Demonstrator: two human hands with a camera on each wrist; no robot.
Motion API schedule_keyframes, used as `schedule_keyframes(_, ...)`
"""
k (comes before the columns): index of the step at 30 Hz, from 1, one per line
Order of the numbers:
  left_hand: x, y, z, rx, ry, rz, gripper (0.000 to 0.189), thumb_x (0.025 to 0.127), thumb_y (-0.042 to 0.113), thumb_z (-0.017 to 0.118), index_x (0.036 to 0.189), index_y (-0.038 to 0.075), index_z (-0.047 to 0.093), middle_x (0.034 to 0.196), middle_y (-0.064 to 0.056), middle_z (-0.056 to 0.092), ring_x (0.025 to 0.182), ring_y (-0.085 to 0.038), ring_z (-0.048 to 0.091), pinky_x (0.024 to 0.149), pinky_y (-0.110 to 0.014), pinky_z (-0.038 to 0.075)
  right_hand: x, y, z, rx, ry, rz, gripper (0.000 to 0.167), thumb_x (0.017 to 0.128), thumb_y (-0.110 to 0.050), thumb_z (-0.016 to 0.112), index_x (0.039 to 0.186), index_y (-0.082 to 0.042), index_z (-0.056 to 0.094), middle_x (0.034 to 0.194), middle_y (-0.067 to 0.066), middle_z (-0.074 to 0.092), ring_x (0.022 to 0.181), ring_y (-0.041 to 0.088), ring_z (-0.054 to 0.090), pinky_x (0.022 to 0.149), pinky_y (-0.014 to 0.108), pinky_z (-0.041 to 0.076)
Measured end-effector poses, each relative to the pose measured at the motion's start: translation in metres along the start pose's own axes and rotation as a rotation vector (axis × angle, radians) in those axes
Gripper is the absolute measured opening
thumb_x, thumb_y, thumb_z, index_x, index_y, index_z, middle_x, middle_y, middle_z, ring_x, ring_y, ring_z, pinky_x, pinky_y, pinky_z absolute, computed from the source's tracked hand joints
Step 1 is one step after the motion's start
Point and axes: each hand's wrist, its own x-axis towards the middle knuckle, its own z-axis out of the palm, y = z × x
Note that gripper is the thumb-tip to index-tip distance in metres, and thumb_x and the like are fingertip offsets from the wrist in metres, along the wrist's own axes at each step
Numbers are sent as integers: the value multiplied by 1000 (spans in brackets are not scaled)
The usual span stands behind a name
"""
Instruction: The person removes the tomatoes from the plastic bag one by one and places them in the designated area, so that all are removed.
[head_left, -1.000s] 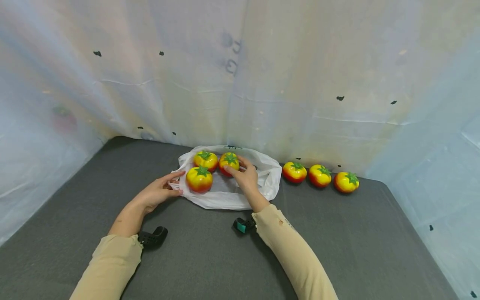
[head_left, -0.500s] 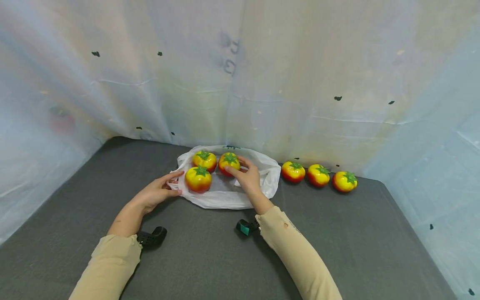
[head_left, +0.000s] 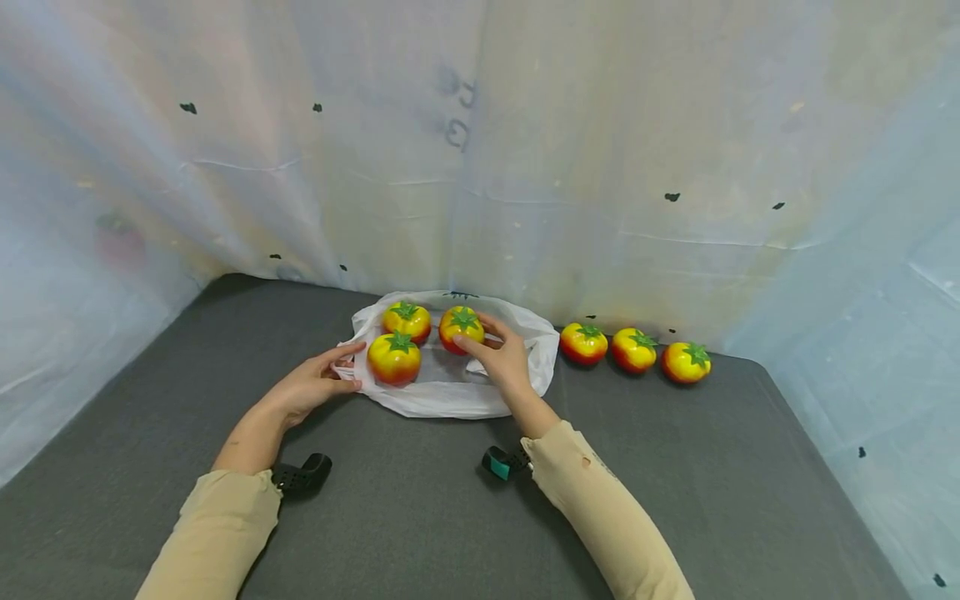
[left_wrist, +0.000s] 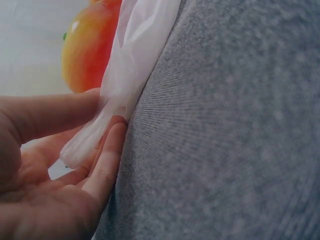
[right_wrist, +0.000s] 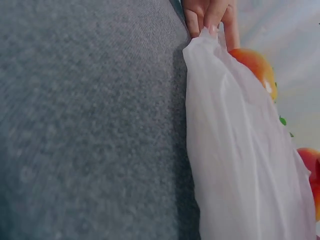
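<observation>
Wht plastic bag [head_left: 450, 402], spread open; 3 red/yel. tomatoes [head_left: 394, 362] upright in it, 3 other tomatoes [head_left: 633, 352] just R.

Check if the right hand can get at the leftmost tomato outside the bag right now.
Probably yes, once free: the right hand grips a bagged tomato, and only the side of the white bag seems to lie between that hand and the leftmost loose tomato.
</observation>
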Motion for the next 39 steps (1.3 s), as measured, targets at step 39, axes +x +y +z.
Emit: schedule_keyframes(39,-5,0,-10,0,-3,-15,72,93,14,61,153,9,21,138,-28,29,116,-37,35,97,-46,34,-25,-12,-49,22,-5,-2,52,84,-26,75,133,-16,58,136,8,53,116,29,58,94,41,49)
